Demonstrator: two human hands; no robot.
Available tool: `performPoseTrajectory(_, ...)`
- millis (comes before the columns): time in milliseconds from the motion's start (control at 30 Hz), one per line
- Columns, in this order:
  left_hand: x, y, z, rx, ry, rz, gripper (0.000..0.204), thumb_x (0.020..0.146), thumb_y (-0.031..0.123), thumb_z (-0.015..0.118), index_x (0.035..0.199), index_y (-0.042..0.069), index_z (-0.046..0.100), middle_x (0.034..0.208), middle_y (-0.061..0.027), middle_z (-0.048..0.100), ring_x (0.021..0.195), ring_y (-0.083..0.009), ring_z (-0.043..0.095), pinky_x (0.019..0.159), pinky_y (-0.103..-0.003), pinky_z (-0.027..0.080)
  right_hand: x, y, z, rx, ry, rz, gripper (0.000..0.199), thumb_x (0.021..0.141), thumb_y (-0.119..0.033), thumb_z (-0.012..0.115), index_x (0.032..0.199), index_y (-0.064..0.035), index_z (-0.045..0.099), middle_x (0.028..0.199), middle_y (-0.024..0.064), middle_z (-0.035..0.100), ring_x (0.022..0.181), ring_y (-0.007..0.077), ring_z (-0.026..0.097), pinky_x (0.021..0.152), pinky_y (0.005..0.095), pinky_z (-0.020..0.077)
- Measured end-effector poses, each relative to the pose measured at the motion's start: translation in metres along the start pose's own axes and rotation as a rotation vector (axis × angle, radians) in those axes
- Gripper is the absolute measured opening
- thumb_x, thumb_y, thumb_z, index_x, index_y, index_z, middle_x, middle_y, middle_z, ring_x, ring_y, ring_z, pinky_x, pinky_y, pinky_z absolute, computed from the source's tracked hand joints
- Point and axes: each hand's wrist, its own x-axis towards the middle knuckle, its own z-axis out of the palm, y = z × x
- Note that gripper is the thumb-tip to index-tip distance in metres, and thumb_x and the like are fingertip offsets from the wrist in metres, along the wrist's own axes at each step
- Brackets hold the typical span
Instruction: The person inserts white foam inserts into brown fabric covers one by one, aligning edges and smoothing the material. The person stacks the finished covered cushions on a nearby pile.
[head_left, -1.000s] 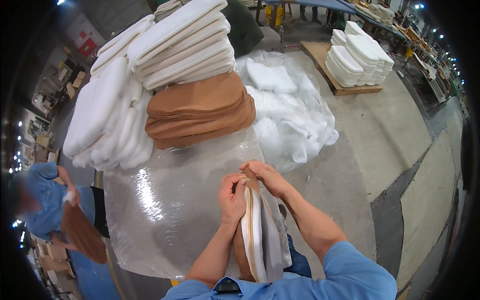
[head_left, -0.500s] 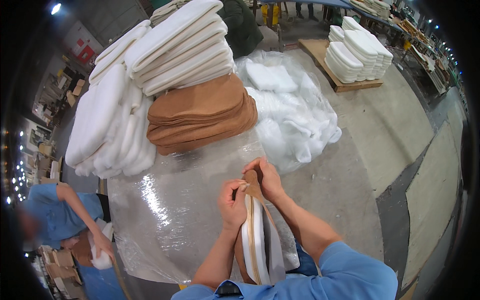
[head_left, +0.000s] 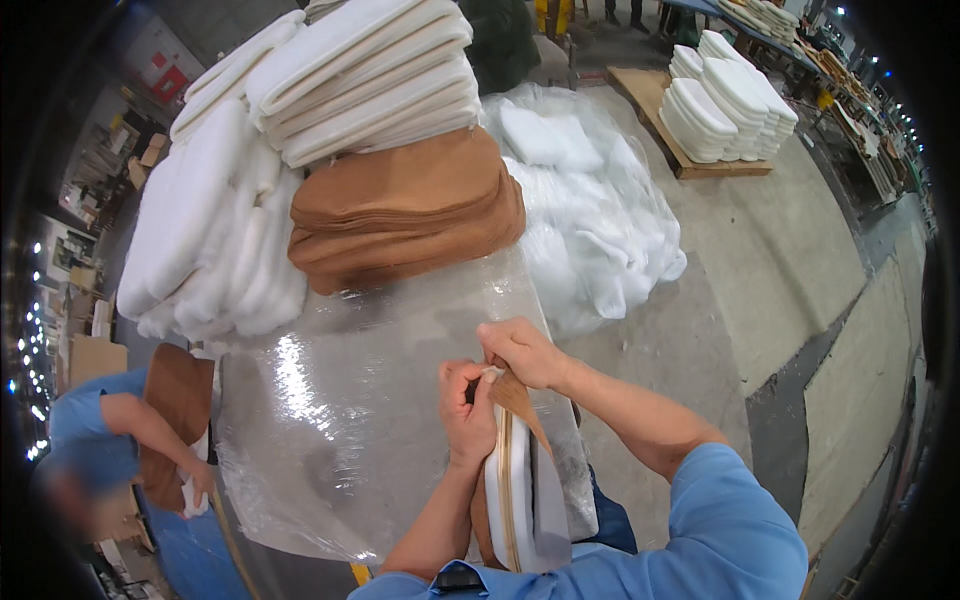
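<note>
A white foam cushion pad [head_left: 503, 490] stands on edge against my body, half inside a brown fabric cover [head_left: 519, 400]. My left hand [head_left: 466, 412] is shut on the cover's top edge beside the pad. My right hand [head_left: 520, 352] grips the same brown cover at its upper corner, just above and right of the left hand. Both hands work over a table wrapped in clear plastic film [head_left: 340, 400]. The lower part of the pad is hidden behind my arms.
A stack of brown covers [head_left: 405, 215] lies at the table's far end, with white foam pads [head_left: 370, 80] piled above and left. Crumpled clear plastic bags [head_left: 590, 210] lie right of them. A pallet of pads [head_left: 725, 100] sits far right. Another person [head_left: 120, 440] holds a brown cover at left.
My hands have stayed on the cover's top edge and shifted only slightly. The person at left has raised a brown cover.
</note>
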Motion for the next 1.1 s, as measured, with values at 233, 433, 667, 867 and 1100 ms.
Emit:
performPoseTrajectory(233, 0.111, -0.055, -0.018, -0.421, -0.272, -0.415, 0.057, 0.114, 0.051, 0.034, 0.114, 0.003, 0.067, 0.105, -0.0054, 0.065, 0.097, -0.0164, 0.061, 0.089, -0.033, 0.048, 0.015, 0.002, 0.021, 0.766, 0.267, -0.059, 0.069, 0.108, -0.070, 0.027, 0.141, -0.0133, 0.052, 0.122, 0.0034, 0.060, 0.113, 0.0156, 0.053, 0.102, 0.0342, 0.0426)
performPoseTrajectory(433, 0.161, -0.040, 0.027, 0.039, -0.373, -0.246, 0.069, 0.112, 0.061, 0.027, 0.148, 0.007, 0.053, 0.140, -0.0164, 0.057, 0.130, -0.0252, 0.054, 0.113, -0.042, 0.039, 0.029, -0.001, 0.028, 0.595, 0.490, -0.022, 0.084, 0.107, -0.074, 0.020, 0.169, -0.0185, 0.020, 0.163, 0.0103, 0.033, 0.155, 0.0278, 0.025, 0.123, 0.0553, 0.0215)
performPoseTrajectory(667, 0.143, -0.048, 0.033, 0.022, -0.494, -0.275, 0.077, 0.112, 0.061, 0.022, 0.169, 0.007, 0.021, 0.168, -0.0195, 0.033, 0.156, -0.0325, 0.029, 0.127, -0.039, 0.023, 0.046, -0.016, 0.026, 0.412, 0.462, -0.094, 0.084, 0.109, -0.070, 0.020, 0.171, -0.0174, 0.005, 0.176, 0.0156, 0.009, 0.163, 0.0310, 0.009, 0.130, 0.0443, 0.0137)
performPoseTrajectory(867, 0.123, -0.122, 0.001, 0.317, -0.563, -0.348, 0.068, 0.113, 0.057, 0.027, 0.167, 0.014, 0.029, 0.166, -0.0148, 0.041, 0.153, -0.0287, 0.038, 0.122, -0.037, 0.031, 0.059, -0.032, 0.027, 0.129, 0.335, -0.137, 0.091, 0.109, -0.067, 0.027, 0.168, -0.0010, 0.004, 0.174, 0.0246, 0.007, 0.162, 0.0348, 0.008, 0.131, 0.0439, 0.0102)
performPoseTrajectory(1100, 0.112, -0.111, 0.004, 0.067, -0.444, -0.345, 0.055, 0.115, 0.037, 0.040, 0.164, 0.012, 0.034, 0.158, -0.0147, 0.051, 0.142, -0.0245, 0.051, 0.115, -0.036, 0.040, 0.046, -0.039, 0.040, 0.047, 0.422, -0.162, 0.082, 0.113, -0.051, 0.037, 0.165, 0.0060, 0.010, 0.168, 0.0313, 0.019, 0.158, 0.0438, 0.020, 0.127, 0.0480, 0.0225)
